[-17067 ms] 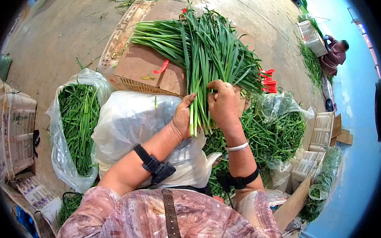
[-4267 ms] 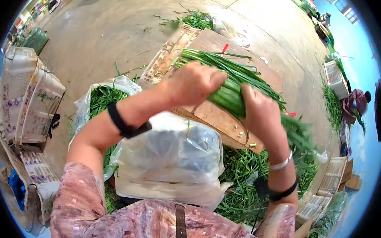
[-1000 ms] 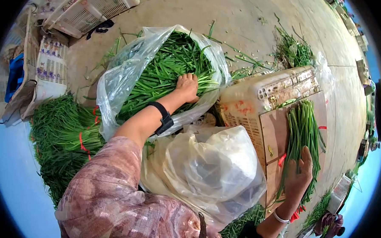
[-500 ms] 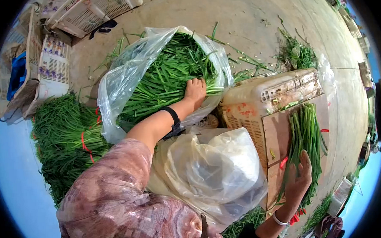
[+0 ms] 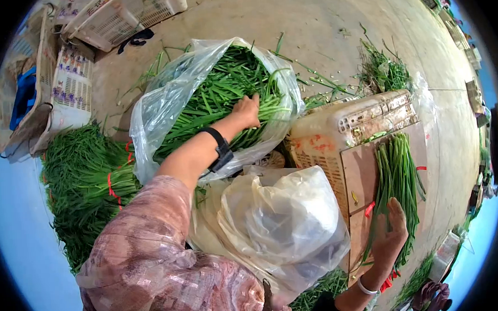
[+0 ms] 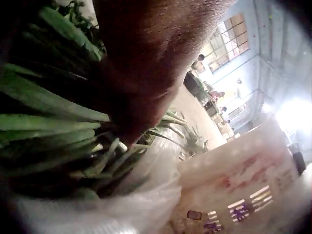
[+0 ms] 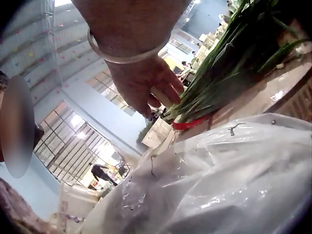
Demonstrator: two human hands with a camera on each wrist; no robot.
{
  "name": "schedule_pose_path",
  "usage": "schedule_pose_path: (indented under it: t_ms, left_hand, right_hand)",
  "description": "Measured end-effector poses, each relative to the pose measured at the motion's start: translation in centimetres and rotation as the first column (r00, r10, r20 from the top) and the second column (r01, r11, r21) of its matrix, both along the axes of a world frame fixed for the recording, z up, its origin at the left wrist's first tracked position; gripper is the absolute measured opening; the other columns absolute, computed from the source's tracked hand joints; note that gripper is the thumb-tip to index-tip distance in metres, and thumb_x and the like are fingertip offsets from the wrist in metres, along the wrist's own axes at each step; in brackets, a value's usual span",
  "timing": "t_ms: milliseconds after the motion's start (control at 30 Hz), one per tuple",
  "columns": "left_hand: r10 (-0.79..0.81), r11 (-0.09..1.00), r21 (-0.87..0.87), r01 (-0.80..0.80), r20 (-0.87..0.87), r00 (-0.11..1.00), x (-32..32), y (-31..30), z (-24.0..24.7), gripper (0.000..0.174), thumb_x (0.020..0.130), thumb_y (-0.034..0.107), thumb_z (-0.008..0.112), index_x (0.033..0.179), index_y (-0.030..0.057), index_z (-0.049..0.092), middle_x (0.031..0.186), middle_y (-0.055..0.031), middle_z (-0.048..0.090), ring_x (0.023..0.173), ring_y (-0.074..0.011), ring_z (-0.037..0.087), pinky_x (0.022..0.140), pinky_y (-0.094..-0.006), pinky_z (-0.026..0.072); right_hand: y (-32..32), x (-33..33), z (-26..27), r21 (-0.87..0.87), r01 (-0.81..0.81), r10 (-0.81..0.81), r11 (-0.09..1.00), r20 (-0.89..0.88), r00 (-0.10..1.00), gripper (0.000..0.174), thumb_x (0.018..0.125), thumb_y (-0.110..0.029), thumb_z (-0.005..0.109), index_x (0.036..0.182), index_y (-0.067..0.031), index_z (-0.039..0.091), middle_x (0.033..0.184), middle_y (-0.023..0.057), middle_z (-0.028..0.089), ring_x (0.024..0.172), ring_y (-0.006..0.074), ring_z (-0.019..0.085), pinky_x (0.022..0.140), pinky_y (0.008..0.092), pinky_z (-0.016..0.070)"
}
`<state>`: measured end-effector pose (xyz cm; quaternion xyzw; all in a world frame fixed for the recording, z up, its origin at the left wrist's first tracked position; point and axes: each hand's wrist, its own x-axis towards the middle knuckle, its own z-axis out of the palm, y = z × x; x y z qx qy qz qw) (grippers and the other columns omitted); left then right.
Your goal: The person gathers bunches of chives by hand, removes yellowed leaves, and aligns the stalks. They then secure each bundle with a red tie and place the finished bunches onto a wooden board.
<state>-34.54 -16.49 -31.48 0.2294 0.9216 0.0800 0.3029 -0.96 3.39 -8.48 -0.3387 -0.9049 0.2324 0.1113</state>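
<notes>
board (image 5: 358,176) is the landmark; directions as the head view shows them. a bunch of long green stalks (image 5: 397,168) lies on it, and a worn crate (image 5: 315,147) shows at its upper left.

right hand (image 5: 391,230), at the board's lower part: fingers apart and relaxed, nothing gripped, held by the bunch. can't tell whether it touches. pale bangle (image 5: 367,287) on that wrist.

left hand (image 5: 247,111), well up and left of the board: down on loose greens (image 5: 218,90), at their pale stalk ends. the greens fill an open clear plastic bag (image 5: 163,98). whether those fingers are apart or closed round stalks, can't tell; the left wrist view is dark there.

just left of the board, a plastic-covered bulk (image 5: 279,210). far left of it, greens bound with red ties (image 5: 89,190). above the board, a scrappy heap of greens (image 5: 387,69) on the floor.
</notes>
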Motion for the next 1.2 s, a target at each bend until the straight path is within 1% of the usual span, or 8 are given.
schedule_pose_path:
  t_ms: [300, 433, 567, 633, 733, 967, 1100, 1200]
  left_hand:
    - [0.015, 0.898, 0.427, -0.108, 0.215, 0.976, -4.6, -4.9, 4.2, 0.099, 0.05, 0.028, 0.081, 0.127, -0.0116, 0.033, 0.124, -0.0251, 0.045, 0.115, -0.0301, 0.046, 0.097, -0.0305, 0.0358]
    - [0.108, 0.832, 0.529, -0.167, 0.14, 0.984, -4.6, -6.5, 1.9, 0.096, 0.051, 0.024, 0.079, 0.13, -0.005, 0.033, 0.125, -0.0215, 0.047, 0.113, -0.0291, 0.047, 0.096, -0.0304, 0.0367]
    - [0.1, 0.786, 0.591, -0.179, 0.164, 0.981, -4.3, -6.7, 0.3, 0.096, 0.052, 0.027, 0.078, 0.131, -0.0037, 0.032, 0.126, -0.0204, 0.046, 0.113, -0.0302, 0.047, 0.096, -0.0314, 0.0373]
    - [0.12, 0.791, 0.583, -0.185, 0.15, 0.981, -3.7, -6.7, 0.9, 0.096, 0.052, 0.027, 0.078, 0.131, -0.0028, 0.032, 0.125, -0.0204, 0.047, 0.113, -0.03, 0.048, 0.096, -0.0317, 0.0378]
    - [0.149, 0.847, 0.508, -0.154, 0.051, 0.987, -3.4, -6.3, 0.5, 0.094, 0.052, 0.031, 0.078, 0.131, 0.0027, 0.034, 0.12, -0.0195, 0.051, 0.111, -0.0301, 0.049, 0.093, -0.0343, 0.0403]
    - [0.001, 0.985, 0.173, 0.025, -0.146, 0.989, -0.2, -4.4, 3.2, 0.102, 0.051, 0.041, 0.078, 0.134, 0.0077, 0.029, 0.121, -0.0144, 0.05, 0.111, -0.0309, 0.045, 0.091, -0.0458, 0.0348]
    - [-0.073, 0.983, 0.16, 0.087, -0.089, 0.993, 0.2, -4.1, 3.8, 0.111, 0.05, 0.043, 0.08, 0.138, 0.0068, 0.022, 0.12, -0.0144, 0.049, 0.112, -0.0328, 0.042, 0.093, -0.0479, 0.0316]
    - [-0.097, 0.982, 0.151, 0.112, -0.102, 0.99, 1.1, -3.9, 3.8, 0.109, 0.051, 0.042, 0.079, 0.137, 0.0066, 0.023, 0.123, -0.0157, 0.047, 0.114, -0.0323, 0.039, 0.093, -0.0483, 0.0312]
  right_hand:
    - [-2.9, -4.7, 3.4, -0.1, -0.073, 0.066, 0.992, -0.075, 0.995, 0.035, 0.079, 0.003, 0.057, 0.113, 0.0053, 0.053, 0.108, 0.0172, 0.059, 0.101, 0.0214, 0.058, 0.087, 0.0317, 0.0452]
    - [-5.2, -10.7, 3.0, -0.448, -0.258, 0.137, 0.856, -0.286, 0.948, 0.034, 0.08, 0.004, 0.056, 0.114, 0.0075, 0.051, 0.105, 0.0162, 0.06, 0.096, 0.0191, 0.059, 0.082, 0.0279, 0.0478]
    - [-6.2, -19.5, -2.9, -0.454, -0.352, 0.345, 0.819, -0.101, 0.933, 0.046, 0.073, -0.016, 0.068, 0.108, 0.0109, 0.054, 0.099, 0.023, 0.061, 0.093, 0.0276, 0.061, 0.079, 0.0325, 0.0484]
    - [-6.6, -22.7, -8.1, -0.452, -0.318, 0.373, 0.833, 0.035, 0.927, 0.045, 0.078, -0.015, 0.065, 0.11, 0.0124, 0.051, 0.089, 0.0163, 0.063, 0.076, 0.0178, 0.061, 0.062, 0.0275, 0.0497]
    - [-8.5, -25.0, -17.4, -0.592, -0.155, 0.245, 0.791, 0.075, 0.967, 0.03, 0.077, -0.014, 0.065, 0.093, 0.0109, 0.059, 0.067, 0.0102, 0.062, 0.057, 0.0169, 0.06, 0.047, 0.0269, 0.0464]
    - [-15.5, -24.8, -18.1, -0.963, 0.132, -0.359, 0.237, 0.039, 0.933, 0.035, 0.078, -0.026, 0.069, 0.091, 0.0042, 0.058, 0.066, 0.0035, 0.056, 0.051, 0.0122, 0.052, 0.043, 0.0222, 0.0417]
    - [-15.8, -24.8, -24.2, -0.878, 0.047, -0.591, 0.476, -0.28, 0.756, 0.042, 0.072, -0.035, 0.074, 0.088, 0.0011, 0.058, 0.073, 0.0011, 0.053, 0.055, 0.0101, 0.044, 0.043, 0.0264, 0.0364]
    - [-14.9, -25.1, -23.0, -0.911, 0.222, -0.573, 0.348, -0.02, 0.82, 0.044, 0.072, -0.034, 0.074, 0.093, 0.0014, 0.059, 0.083, 0.0053, 0.055, 0.063, 0.0127, 0.047, 0.05, 0.0294, 0.0392]
